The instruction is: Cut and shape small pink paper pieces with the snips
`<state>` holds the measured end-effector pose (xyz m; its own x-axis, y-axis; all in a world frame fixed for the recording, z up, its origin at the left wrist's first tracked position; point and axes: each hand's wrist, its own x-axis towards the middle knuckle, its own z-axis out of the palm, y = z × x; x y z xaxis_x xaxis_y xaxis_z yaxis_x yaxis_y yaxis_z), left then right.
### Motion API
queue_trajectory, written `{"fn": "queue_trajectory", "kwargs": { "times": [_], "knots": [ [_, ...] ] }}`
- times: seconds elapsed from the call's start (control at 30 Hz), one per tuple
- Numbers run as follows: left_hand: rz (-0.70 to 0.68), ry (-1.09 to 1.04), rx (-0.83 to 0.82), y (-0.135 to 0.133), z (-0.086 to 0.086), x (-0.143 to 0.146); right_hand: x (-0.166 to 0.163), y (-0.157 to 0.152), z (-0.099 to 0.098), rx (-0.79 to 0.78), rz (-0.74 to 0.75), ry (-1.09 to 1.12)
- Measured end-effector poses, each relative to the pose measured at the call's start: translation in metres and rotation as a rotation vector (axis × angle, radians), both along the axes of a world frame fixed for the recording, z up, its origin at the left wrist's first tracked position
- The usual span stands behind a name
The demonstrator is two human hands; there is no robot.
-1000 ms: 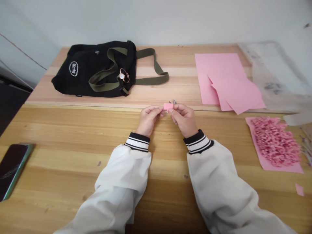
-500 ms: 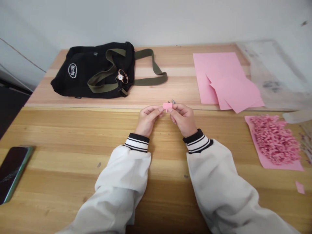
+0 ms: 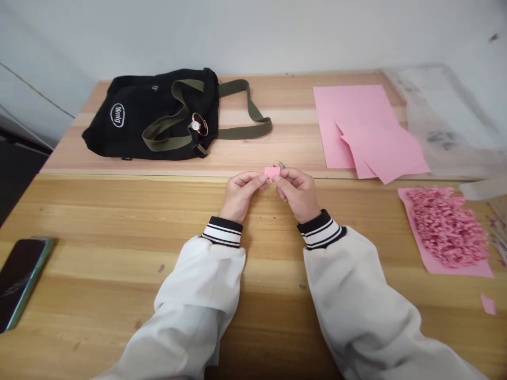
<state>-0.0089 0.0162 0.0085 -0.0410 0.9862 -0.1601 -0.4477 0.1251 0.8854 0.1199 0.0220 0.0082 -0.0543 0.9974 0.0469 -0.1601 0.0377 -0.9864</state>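
Note:
Between the thumbs and fingertips of both hands is a small piece of pink paper (image 3: 271, 172), raised at the middle of the table. My left hand (image 3: 241, 194) pinches its left side, and my right hand (image 3: 298, 191) pinches its right side. Metal tips (image 3: 281, 165), like scissor points, show just past the right fingers; the rest of that tool is hidden, and I cannot tell if the hand holds it. Larger pink paper sheets (image 3: 356, 121) lie beyond, to the right. A heap of curled pink paper bits (image 3: 447, 227) rests on another pink sheet at the right.
A black bag (image 3: 134, 116) with olive straps lies at the back left, a wristwatch (image 3: 197, 125) on it. At the left edge is a phone (image 3: 24, 279). Clear plastic wrapping (image 3: 447, 121) covers the back right corner. A pink scrap (image 3: 487, 304) lies near the right edge.
Almost nothing differs. The left thumb sits very slightly further in over the pink paper; both hands stay in the same place.

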Motion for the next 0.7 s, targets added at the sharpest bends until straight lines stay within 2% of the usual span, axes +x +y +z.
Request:
{"fn": "queue_trajectory", "kwargs": {
  "times": [0.7],
  "knots": [
    [0.015, 0.060, 0.008, 0.0016, -0.0033, -0.0002, 0.0000, 0.0001, -0.0002, -0.003, -0.004, -0.016]
  ]
}}
